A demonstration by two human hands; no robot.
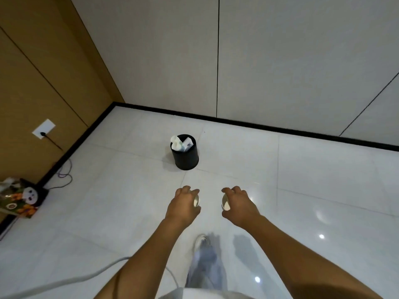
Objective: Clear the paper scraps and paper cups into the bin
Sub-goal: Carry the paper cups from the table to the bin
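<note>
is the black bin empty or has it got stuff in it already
Not empty. White crumpled paper shows above the rim of the black bin, which stands upright on the floor tiles.

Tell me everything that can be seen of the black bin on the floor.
The black bin is a small round container with smooth, plain walls, probably plastic. It stands on the pale tiled floor near the room's corner, clear of both walls. It has no lid. White crumpled paper scraps fill its top and rise slightly above the rim. No hand touches it.
</note>
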